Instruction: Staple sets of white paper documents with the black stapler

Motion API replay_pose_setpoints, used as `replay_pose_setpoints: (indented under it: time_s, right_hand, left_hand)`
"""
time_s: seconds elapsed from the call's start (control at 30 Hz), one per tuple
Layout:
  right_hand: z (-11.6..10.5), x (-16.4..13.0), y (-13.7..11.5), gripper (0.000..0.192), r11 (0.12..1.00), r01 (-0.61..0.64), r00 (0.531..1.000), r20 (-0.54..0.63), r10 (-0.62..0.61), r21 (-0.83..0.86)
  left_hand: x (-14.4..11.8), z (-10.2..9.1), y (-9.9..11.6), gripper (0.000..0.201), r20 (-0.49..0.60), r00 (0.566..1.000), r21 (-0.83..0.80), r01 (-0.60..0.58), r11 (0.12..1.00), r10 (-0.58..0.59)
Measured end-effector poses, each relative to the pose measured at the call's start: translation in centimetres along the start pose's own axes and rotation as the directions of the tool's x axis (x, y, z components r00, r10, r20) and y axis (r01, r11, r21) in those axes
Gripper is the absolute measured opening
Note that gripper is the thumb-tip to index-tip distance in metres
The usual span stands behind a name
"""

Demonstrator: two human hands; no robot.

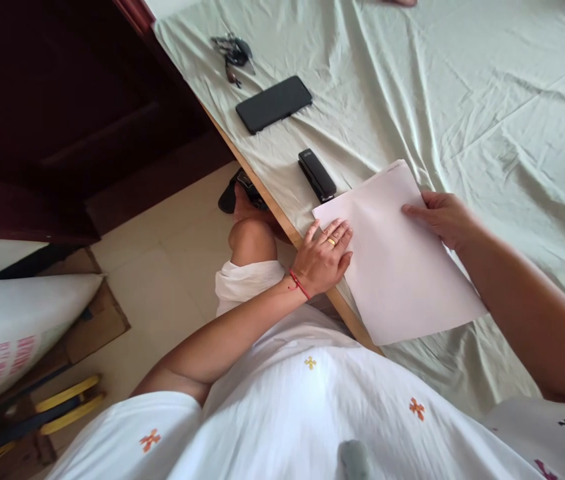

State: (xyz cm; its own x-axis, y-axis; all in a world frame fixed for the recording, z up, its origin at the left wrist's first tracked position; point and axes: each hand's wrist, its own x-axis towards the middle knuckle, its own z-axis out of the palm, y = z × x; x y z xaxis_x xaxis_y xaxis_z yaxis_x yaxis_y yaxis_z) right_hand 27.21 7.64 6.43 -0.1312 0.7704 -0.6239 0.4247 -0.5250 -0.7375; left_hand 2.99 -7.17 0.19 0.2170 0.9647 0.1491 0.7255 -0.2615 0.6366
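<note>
A small stack of white paper sheets (407,280) lies at a slant along the near edge of the cloth-covered surface. My left hand (321,260) rests flat on the stack's left edge, fingers stretched out over the top sheet. On the far right edge, my right hand (445,217) grips the sheets, thumb on top and the other fingers partly hidden beneath. Just beyond the paper's upper left corner is a black stapler (317,175), close to the stack and touched by neither hand.
A black phone (273,105) and a bunch of keys (232,52) lie farther up the wrinkled pale cloth (502,133). The wooden table edge (257,180) runs diagonally beside my body. On the floor at the left lies a printed white sack (22,327). Part of another person's hand (405,3) shows at the top.
</note>
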Motion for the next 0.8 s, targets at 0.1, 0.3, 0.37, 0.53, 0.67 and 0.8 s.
replay_pose_setpoints:
  time_s: [0.1, 0.3, 0.37, 0.53, 0.67, 0.8]
  right_hand:
    - [0.4, -0.5, -0.1, 0.032, 0.999, 0.027, 0.998, -0.050, -0.026, 0.018]
    - [1.3, -0.6, 0.2, 0.018, 0.996, 0.081, 0.986, -0.153, -0.073, 0.048]
    - [1.3, -0.2, 0.6, 0.017, 0.993, 0.111, 0.976, -0.192, -0.101, 0.045]
    - [0.8, 0.7, 1.7, 0.018, 0.989, 0.148, 0.964, -0.222, -0.146, -0.007]
    - [0.6, 1.1, 2.1, 0.022, 0.988, 0.148, 0.963, -0.222, -0.155, -0.050]
    - [0.6, 1.2, 2.4, 0.024, 0.986, 0.165, 0.963, -0.212, -0.168, -0.036]
  left_hand:
    - [0.0, 0.1, 0.0, 0.050, -0.007, 1.000, -0.003, -0.001, 1.000, 0.001]
    - [-0.1, 0.4, -0.1, 0.053, -0.045, 0.999, 0.137, -0.016, 0.990, 0.023]
    - [-0.2, 0.5, 0.0, 0.053, -0.054, 0.998, 0.207, -0.009, 0.978, 0.020]
    - [-0.3, 0.7, 0.0, 0.054, -0.062, 0.998, 0.297, 0.013, 0.955, 0.006]
    - [-0.3, 0.8, -0.1, 0.055, -0.069, 0.998, 0.297, 0.012, 0.955, 0.009]
    - [-0.3, 0.8, -0.2, 0.055, -0.075, 0.997, 0.294, 0.009, 0.956, 0.013]
